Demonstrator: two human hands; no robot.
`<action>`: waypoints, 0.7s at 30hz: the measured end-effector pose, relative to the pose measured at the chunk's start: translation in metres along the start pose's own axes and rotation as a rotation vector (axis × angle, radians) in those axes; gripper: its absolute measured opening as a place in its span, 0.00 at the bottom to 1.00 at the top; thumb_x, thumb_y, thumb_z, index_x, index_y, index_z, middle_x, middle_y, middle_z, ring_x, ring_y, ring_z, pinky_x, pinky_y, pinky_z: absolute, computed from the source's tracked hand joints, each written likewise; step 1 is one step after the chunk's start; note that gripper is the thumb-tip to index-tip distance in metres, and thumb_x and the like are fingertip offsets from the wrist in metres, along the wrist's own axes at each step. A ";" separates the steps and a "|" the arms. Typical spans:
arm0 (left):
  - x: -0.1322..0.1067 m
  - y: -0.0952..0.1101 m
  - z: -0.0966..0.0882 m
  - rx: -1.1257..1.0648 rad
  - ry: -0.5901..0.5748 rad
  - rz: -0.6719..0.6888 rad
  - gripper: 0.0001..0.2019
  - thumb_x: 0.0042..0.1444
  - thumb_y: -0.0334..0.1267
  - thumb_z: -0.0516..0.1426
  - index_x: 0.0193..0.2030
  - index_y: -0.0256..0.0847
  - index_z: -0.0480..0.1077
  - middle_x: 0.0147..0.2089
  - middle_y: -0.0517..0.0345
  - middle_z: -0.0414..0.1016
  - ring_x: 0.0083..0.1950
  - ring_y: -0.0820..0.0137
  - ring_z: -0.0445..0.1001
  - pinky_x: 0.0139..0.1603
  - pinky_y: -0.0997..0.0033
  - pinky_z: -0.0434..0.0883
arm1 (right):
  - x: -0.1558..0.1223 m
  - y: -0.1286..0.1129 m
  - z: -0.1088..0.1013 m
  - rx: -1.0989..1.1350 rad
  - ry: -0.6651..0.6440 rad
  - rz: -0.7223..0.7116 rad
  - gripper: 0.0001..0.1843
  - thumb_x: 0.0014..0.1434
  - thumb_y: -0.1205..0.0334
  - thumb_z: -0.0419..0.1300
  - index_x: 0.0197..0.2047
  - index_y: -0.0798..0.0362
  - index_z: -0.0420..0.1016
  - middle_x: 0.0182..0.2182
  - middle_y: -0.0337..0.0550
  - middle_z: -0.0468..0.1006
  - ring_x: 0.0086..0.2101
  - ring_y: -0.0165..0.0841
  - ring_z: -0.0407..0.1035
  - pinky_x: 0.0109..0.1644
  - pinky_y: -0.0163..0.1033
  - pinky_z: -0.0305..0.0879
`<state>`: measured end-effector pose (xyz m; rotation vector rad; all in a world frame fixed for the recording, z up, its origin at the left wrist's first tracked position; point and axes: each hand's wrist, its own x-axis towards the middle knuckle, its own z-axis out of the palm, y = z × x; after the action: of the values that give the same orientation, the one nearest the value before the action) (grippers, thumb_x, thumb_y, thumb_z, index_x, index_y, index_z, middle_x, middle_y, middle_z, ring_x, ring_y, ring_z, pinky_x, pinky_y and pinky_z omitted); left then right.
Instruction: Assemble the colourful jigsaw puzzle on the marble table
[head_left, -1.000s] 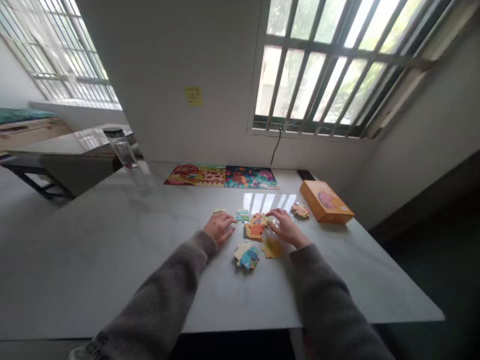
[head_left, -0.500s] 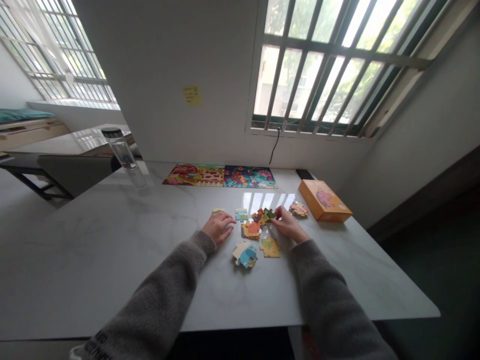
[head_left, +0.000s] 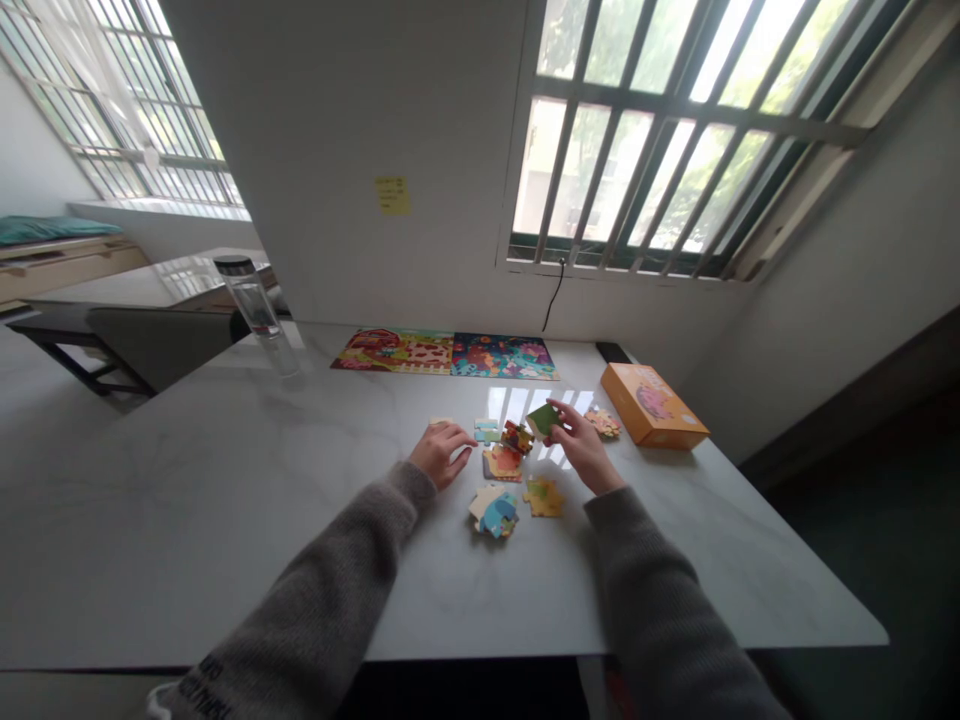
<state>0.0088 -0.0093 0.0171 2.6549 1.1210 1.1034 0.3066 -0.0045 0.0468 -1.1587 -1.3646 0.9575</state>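
My right hand (head_left: 581,447) is raised a little above the white table (head_left: 225,500) and pinches a green puzzle piece (head_left: 542,419) at its fingertips. My left hand (head_left: 441,452) rests on the table with its fingers curled, touching nothing I can name. Between the hands lie an orange piece (head_left: 503,462) and a small multicoloured piece (head_left: 516,436). Nearer me sit a blue-and-cream piece (head_left: 493,511) and a yellow piece (head_left: 543,495). A pale blue piece (head_left: 486,430) lies just beyond my left hand.
Two finished colourful puzzles (head_left: 447,354) lie side by side at the table's far edge. An orange box (head_left: 651,405) stands at the right, with a small pile of pieces (head_left: 604,423) beside it. A clear bottle (head_left: 257,312) stands at the far left. A barred window lies beyond.
My right hand has lifted off the pieces between the hands and come up with the green piece pinched in it. My left hand has stayed where it was.
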 end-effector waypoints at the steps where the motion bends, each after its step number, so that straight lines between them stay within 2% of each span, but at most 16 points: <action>1: 0.001 0.002 -0.001 -0.017 0.016 -0.010 0.09 0.62 0.33 0.55 0.42 0.43 0.77 0.41 0.53 0.80 0.47 0.60 0.74 0.54 0.55 0.67 | -0.001 -0.003 0.006 0.039 0.005 -0.011 0.24 0.50 0.57 0.63 0.51 0.51 0.71 0.35 0.37 0.72 0.30 0.32 0.72 0.36 0.41 0.72; 5: 0.004 0.014 -0.004 -0.163 0.050 -0.084 0.08 0.63 0.37 0.56 0.43 0.43 0.77 0.41 0.53 0.81 0.45 0.62 0.76 0.55 0.56 0.69 | -0.010 -0.012 0.030 0.150 -0.001 -0.020 0.18 0.50 0.51 0.67 0.40 0.50 0.68 0.32 0.38 0.77 0.33 0.34 0.73 0.40 0.42 0.71; 9: 0.008 0.026 -0.005 -0.391 0.045 -0.216 0.10 0.62 0.44 0.60 0.46 0.43 0.76 0.42 0.54 0.82 0.45 0.63 0.78 0.51 0.60 0.73 | -0.023 -0.019 0.056 0.182 -0.076 0.013 0.21 0.50 0.45 0.70 0.34 0.50 0.67 0.29 0.37 0.76 0.31 0.32 0.71 0.39 0.39 0.69; 14: 0.011 0.026 0.002 -0.685 0.122 -0.412 0.18 0.62 0.54 0.59 0.42 0.38 0.75 0.38 0.52 0.82 0.37 0.66 0.79 0.42 0.66 0.75 | -0.035 -0.022 0.072 0.017 -0.271 0.040 0.22 0.55 0.40 0.65 0.32 0.51 0.69 0.26 0.37 0.72 0.28 0.31 0.66 0.33 0.37 0.63; 15: 0.012 0.024 0.003 -0.730 0.142 -0.438 0.21 0.61 0.55 0.59 0.44 0.37 0.75 0.39 0.51 0.82 0.37 0.66 0.79 0.41 0.66 0.76 | -0.036 -0.023 0.072 -0.021 -0.298 0.027 0.21 0.56 0.41 0.64 0.34 0.51 0.70 0.27 0.37 0.72 0.29 0.31 0.66 0.33 0.37 0.63; 17: 0.012 0.020 0.005 -0.778 0.158 -0.465 0.25 0.58 0.58 0.61 0.47 0.35 0.76 0.40 0.49 0.82 0.37 0.66 0.79 0.40 0.66 0.76 | -0.037 -0.024 0.072 -0.042 -0.313 -0.014 0.21 0.57 0.43 0.63 0.45 0.51 0.72 0.30 0.38 0.72 0.31 0.33 0.68 0.34 0.37 0.64; 19: 0.011 0.018 0.006 -0.779 0.134 -0.462 0.26 0.58 0.58 0.62 0.49 0.35 0.77 0.40 0.49 0.82 0.38 0.65 0.79 0.41 0.66 0.75 | -0.038 -0.026 0.072 -0.014 -0.323 -0.053 0.28 0.59 0.46 0.62 0.59 0.48 0.66 0.31 0.37 0.71 0.33 0.33 0.70 0.36 0.38 0.66; 21: 0.011 0.018 0.004 -0.748 0.104 -0.441 0.25 0.59 0.57 0.61 0.50 0.36 0.77 0.38 0.51 0.81 0.38 0.66 0.78 0.41 0.66 0.74 | -0.038 -0.027 0.073 -0.013 -0.354 -0.086 0.32 0.60 0.49 0.61 0.65 0.47 0.61 0.31 0.35 0.70 0.32 0.33 0.69 0.37 0.38 0.66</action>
<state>0.0278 -0.0147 0.0258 1.7079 0.9748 1.2495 0.2300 -0.0433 0.0556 -0.9595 -1.6895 1.1295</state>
